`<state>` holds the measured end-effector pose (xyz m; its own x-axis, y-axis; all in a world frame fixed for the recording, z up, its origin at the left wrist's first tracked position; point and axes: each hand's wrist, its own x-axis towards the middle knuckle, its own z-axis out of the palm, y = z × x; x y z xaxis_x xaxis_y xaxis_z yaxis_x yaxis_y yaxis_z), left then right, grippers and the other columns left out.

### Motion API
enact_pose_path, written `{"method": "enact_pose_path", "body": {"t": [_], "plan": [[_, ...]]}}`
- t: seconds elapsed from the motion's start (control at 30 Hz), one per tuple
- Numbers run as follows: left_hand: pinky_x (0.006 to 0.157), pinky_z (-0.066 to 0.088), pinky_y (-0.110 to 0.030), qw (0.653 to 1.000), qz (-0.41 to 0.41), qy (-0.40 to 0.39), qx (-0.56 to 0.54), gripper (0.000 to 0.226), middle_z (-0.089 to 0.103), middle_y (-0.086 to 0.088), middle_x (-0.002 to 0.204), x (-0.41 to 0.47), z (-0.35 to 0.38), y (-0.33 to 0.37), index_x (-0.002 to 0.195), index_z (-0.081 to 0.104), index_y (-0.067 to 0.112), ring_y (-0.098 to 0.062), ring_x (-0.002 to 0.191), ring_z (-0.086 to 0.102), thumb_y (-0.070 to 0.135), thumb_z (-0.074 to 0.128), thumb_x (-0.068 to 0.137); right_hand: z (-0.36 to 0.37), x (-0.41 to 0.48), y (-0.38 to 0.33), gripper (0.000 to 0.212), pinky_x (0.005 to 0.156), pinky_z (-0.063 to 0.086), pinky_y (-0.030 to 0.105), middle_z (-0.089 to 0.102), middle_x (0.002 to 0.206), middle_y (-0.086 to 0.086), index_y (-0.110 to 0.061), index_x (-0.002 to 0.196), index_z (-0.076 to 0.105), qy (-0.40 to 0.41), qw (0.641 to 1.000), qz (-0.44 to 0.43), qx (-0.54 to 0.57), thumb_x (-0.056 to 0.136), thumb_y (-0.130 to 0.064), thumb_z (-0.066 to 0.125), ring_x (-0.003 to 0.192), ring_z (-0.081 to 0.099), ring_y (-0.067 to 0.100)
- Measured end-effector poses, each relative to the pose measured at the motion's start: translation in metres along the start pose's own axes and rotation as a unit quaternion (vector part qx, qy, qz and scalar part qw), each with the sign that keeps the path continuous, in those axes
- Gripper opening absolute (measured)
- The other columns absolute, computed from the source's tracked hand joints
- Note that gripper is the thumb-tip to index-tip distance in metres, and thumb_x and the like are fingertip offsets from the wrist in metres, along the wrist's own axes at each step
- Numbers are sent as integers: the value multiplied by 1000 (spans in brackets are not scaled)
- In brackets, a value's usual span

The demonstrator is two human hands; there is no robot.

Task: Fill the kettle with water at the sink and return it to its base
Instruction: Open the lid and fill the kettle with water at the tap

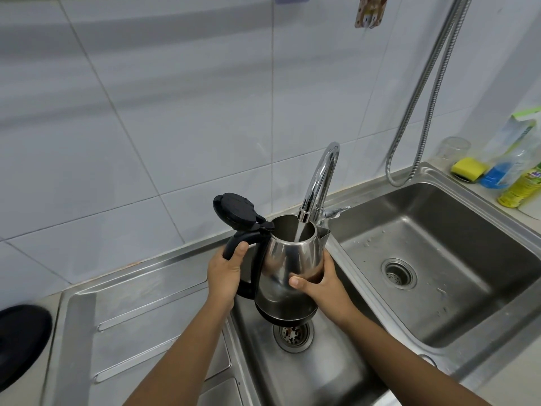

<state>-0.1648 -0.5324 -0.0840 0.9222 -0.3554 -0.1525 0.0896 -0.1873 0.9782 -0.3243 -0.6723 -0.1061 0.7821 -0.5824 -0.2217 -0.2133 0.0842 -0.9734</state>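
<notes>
The kettle [288, 268] is hanging upright over the left basin [330, 373] of a steel double sink, its black lid [234, 210] flipped open and standing up behind the mouth. The left hand [224, 273] is gripping the black handle [238, 244], fingers wrapped round it. The right hand [319, 284] is pressing against the steel body low on its right side, thumb lying across the front. Water [301, 230] is running from the curved tap [320, 180] straight into the open mouth; how full the kettle is cannot be told, since the inside is dark. Below the kettle's black bottom, the left basin's drain [292, 335] is showing. The right basin [439, 259] is holding only scattered droplets and its own drain [398, 273].

At the far left edge, a black round thing [20, 341], possibly the base, is sitting on the worktop [35, 385] beside the draining board [140, 317]. Behind the right basin, a clear glass [452, 149], a yellow sponge [467, 168] and two bottles [515, 165] are standing together near the wall. A metal hose [421, 98] is looping down to the sink's rim.
</notes>
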Motion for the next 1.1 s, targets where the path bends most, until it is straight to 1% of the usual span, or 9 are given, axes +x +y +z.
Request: {"method": "enact_pose_path", "body": {"t": [0.17, 0.3, 0.37, 0.47, 0.6, 0.7, 0.77, 0.93, 1.1], "plan": [[71, 46, -31, 1000, 0, 2, 4, 22, 67, -6, 92, 1, 2, -2, 87, 63, 30, -29, 94, 64, 52, 58, 86, -2, 1, 2, 125, 114, 45, 47, 60, 141, -13, -39, 153, 29, 1, 1000, 6, -7, 49, -55, 96, 130, 58, 13], [72, 46, -33, 1000, 1, 7, 10, 39, 69, -11, 94, 3, 4, -6, 90, 64, 23, -28, 92, 65, 60, 59, 81, -3, 2, 4, 128, 115, 44, 48, 56, 145, -12, -40, 155, 25, 2, 1000, 13, -9, 50, -56, 96, 134, 55, 14], [69, 46, -32, 1000, 1, 7, 10, 48, 68, -7, 91, 2, 4, -5, 90, 64, 22, -26, 90, 65, 67, 58, 75, -4, 2, 5, 129, 115, 44, 48, 56, 145, -11, -40, 155, 24, 5, 1000, 17, -9, 50, -56, 97, 134, 55, 15], [66, 44, -30, 1000, 3, 8, 12, 59, 67, -1, 85, 1, 6, -3, 85, 63, 27, -21, 86, 64, 78, 50, 59, -6, 3, 6, 126, 114, 44, 49, 59, 142, -12, -40, 154, 28, 4, 1000, 18, -8, 49, -56, 97, 132, 57, 14], [66, 44, -30, 1000, 2, 11, 13, 53, 65, 0, 80, 1, 8, -3, 82, 63, 26, -23, 83, 64, 75, 54, 63, -7, 4, 6, 128, 115, 44, 48, 59, 142, -13, -39, 154, 28, 8, 1000, 16, -7, 48, -57, 97, 132, 57, 13], [65, 44, -30, 1000, -5, 9, 12, 30, 63, 0, 78, 2, 9, -4, 79, 62, 25, -24, 83, 63, 55, 62, 83, -7, 4, 5, 128, 115, 43, 48, 58, 143, -12, -39, 154, 27, 5, 1000, 14, -9, 48, -57, 96, 133, 56, 14], [65, 44, -30, 1000, -4, 10, 10, 28, 63, 0, 76, 2, 8, -4, 78, 61, 24, -22, 81, 61, 51, 61, 85, -7, 3, 6, 127, 115, 43, 49, 57, 144, -12, -40, 154, 26, 1, 1000, 14, -11, 50, -56, 96, 134, 55, 14], [66, 44, -29, 1000, 0, 3, 8, 28, 62, -1, 79, 0, 8, -4, 78, 60, 25, -21, 80, 60, 53, 62, 84, -8, 3, 6, 128, 115, 43, 48, 57, 144, -12, -39, 155, 25, -1, 1000, 14, -11, 50, -57, 96, 134, 55, 14], [66, 45, -28, 1000, 8, 8, 8, 51, 65, -1, 81, -2, 8, -3, 79, 61, 30, -19, 79, 62, 76, 54, 58, -7, 1, 5, 130, 115, 43, 48, 57, 143, -12, -38, 155, 26, -2, 1000, 12, -9, 48, -59, 95, 133, 56, 13]]}}
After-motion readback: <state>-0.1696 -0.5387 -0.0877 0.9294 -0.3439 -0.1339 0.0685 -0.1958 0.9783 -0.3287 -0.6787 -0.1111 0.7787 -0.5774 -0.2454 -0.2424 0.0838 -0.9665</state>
